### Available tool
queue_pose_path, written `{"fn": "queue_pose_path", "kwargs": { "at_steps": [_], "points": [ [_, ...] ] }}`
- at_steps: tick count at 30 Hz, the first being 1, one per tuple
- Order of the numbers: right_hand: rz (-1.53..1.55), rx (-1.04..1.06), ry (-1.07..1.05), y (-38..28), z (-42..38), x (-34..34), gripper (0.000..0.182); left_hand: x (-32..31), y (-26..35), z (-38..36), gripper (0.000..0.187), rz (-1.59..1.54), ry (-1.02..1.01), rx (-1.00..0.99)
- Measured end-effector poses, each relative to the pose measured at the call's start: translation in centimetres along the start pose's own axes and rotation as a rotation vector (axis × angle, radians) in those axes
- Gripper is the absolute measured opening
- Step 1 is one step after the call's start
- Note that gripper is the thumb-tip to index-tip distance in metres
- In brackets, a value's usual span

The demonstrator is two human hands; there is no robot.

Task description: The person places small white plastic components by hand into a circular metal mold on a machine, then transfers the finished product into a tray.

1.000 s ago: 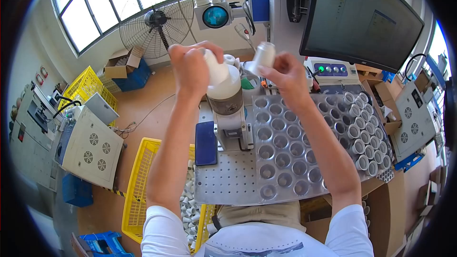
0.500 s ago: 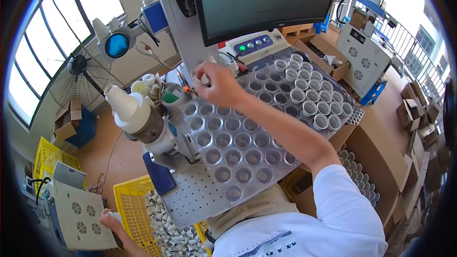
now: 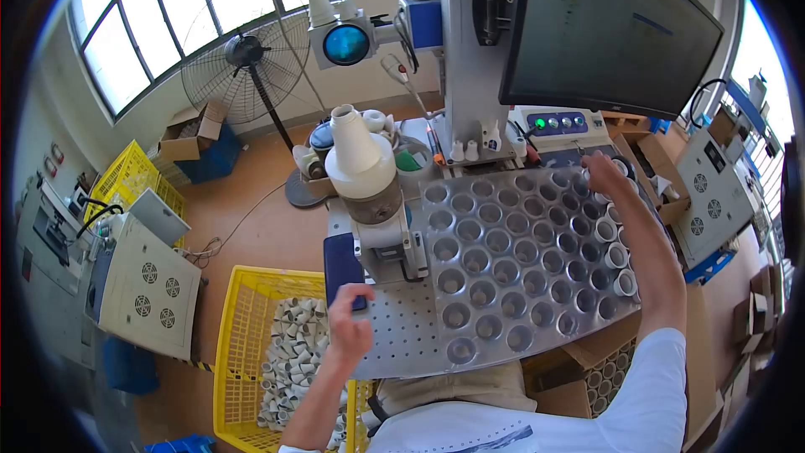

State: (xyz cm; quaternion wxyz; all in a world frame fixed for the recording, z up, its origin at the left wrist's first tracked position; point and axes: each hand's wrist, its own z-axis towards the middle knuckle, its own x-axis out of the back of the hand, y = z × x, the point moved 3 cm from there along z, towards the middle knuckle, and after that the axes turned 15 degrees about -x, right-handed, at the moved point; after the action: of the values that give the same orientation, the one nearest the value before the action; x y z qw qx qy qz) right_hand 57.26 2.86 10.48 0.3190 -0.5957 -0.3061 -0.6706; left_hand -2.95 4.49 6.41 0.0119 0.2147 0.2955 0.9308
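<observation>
My left hand [image 3: 349, 325] is raised over the yellow basket, just below a dark blue phone-like slab [image 3: 340, 262]. Its fingers are curled, and I see nothing in them. Far to the right, my right hand [image 3: 600, 173] reaches to the upper right part of the clear plastic tray [image 3: 459, 329] with round wells. Its fingers are pressed together, and whatever they hold is hidden. Beside it sits a white cup [image 3: 623, 168]. More white cups [image 3: 616, 255] stand in the tray's right-hand wells, partly behind my forearm. Most wells to the left hold nothing.
The yellow basket [image 3: 237, 319] holds many small white cups [image 3: 295, 361]. A machine head with a white cone [image 3: 355, 147] on top stands left of the tray. Behind are a monitor [image 3: 608, 33], a metal column [image 3: 463, 59] and a control box [image 3: 563, 123]. A fan [image 3: 245, 50] stands further back.
My right hand has moved from the column to the tray's upper right. My left hand has come up from the lower left; the white thing in it no longer shows. The view has swung left.
</observation>
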Motion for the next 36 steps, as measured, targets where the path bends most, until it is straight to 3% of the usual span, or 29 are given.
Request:
{"fn": "queue_pose_path", "kwargs": {
  "at_steps": [3, 6, 10, 12, 17, 22, 25, 36],
  "points": [
    [-0.024, -0.023, 0.008, -0.7, 0.0, 1.3, 0.034, -5.6, 0.6, -0.9, 0.033, -0.144, -0.118, -0.061],
    [0.213, -0.123, 0.148, -5.2, -3.4, 5.9, 0.040, -8.6, 0.4, -1.6, 0.037, -0.176, -0.162, -0.041],
    [0.781, 0.140, -0.064, -13.8, -7.6, 5.1, 0.050, -10.3, -1.0, -2.7, 0.036, -0.164, -0.167, 0.046],
    [0.901, 0.160, -0.207, -18.5, -9.8, 4.3, 0.045, -10.0, -1.1, -2.8, 0.037, -0.172, -0.139, 0.093],
    [1.092, 0.252, -0.147, -25.7, -12.0, 1.1, 0.038, -9.6, -0.9, -2.8, 0.033, -0.148, -0.114, 0.076],
    [1.121, 0.357, -0.048, -26.3, -13.1, -0.2, 0.037, -9.3, -0.7, -2.6, 0.030, -0.122, -0.059, 0.088],
    [1.096, 0.377, -0.024, -25.6, -13.4, -0.7, 0.037, -9.6, -1.0, -2.7, 0.028, -0.169, -0.142, 0.119],
    [1.135, 0.380, -0.045, -25.3, -13.1, -0.7, 0.033, -9.6, -1.2, -2.5, 0.027, -0.163, -0.088, 0.107]
  ]
}}
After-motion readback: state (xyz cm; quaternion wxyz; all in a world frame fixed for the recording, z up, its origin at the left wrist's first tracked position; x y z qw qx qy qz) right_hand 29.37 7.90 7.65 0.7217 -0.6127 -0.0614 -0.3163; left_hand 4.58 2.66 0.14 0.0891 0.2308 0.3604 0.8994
